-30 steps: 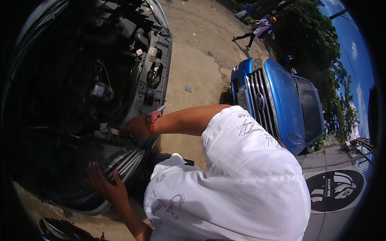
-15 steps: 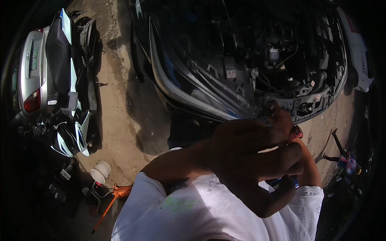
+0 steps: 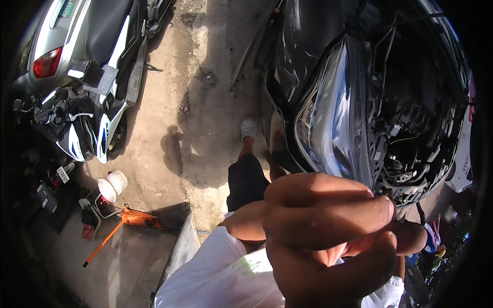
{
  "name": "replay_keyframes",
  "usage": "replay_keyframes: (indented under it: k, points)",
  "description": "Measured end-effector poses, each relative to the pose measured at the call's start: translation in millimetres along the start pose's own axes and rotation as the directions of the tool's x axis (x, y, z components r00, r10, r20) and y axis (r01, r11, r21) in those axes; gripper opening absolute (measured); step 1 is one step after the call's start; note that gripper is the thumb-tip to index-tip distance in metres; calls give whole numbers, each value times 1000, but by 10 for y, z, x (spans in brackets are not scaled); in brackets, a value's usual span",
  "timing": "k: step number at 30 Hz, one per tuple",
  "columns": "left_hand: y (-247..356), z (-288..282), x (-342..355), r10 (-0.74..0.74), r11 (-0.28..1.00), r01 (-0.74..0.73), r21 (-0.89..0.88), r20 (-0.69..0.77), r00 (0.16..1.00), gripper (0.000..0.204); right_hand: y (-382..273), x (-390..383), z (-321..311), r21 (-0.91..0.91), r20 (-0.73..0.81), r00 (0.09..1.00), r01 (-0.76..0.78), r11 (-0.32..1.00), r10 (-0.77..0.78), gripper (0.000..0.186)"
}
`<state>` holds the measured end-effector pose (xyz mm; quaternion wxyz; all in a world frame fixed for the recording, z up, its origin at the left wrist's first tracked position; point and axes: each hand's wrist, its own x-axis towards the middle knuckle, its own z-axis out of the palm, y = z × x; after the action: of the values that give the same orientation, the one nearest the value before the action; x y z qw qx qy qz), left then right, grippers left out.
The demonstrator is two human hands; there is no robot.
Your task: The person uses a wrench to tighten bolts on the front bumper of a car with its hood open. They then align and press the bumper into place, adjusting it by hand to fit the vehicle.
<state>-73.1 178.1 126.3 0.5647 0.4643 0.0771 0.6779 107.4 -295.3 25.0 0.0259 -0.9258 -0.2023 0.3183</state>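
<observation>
My left hand (image 3: 328, 231) is very close and fills the lower middle of the view, its back toward me. Its fingers are curled over toward the thumb, and I see nothing between them. Behind it, to the right, a rounded part of my right hand or arm (image 3: 412, 238) shows; the fingers there are hidden. Beyond both hands stands a dark car with its engine bay (image 3: 411, 138) uncovered. Its clear headlight (image 3: 328, 118) lies just past my left hand, apart from it as far as I can tell.
A motorcycle (image 3: 110, 77) and a silver car (image 3: 46, 61) stand at the left. An orange floor jack (image 3: 136, 218) with a long handle lies lower left, near a white bucket (image 3: 113, 185). My shoe (image 3: 248, 128) is on the concrete ground (image 3: 210, 102). Someone in colourful clothes (image 3: 432, 237) is at far right.
The view has swung left, so the dark car now lies further right. My left hand appears larger and more curled. My right hand, earlier raised near the car's front, is now mostly hidden.
</observation>
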Motion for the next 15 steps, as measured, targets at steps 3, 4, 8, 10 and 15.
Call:
replay_keyframes:
  k: [3,4,8,10,15]
  points:
    - [-3,-6,185,-52,995,66,75,-169,984,24,82,8,44,-22,-44,999,-1,1000,0,37]
    - [32,-40,259,-101,981,127,144,-171,980,24,109,14,65,-4,-47,999,-3,1000,3,37]
    - [-66,-405,544,15,909,-95,406,195,981,40,167,32,74,128,9,985,-172,977,172,40]
    - [-121,-610,644,8,891,-199,409,423,906,56,159,54,74,295,97,945,-327,898,312,41]
    - [374,-667,811,-231,927,-54,371,680,696,23,107,51,52,323,99,913,-407,855,397,31]
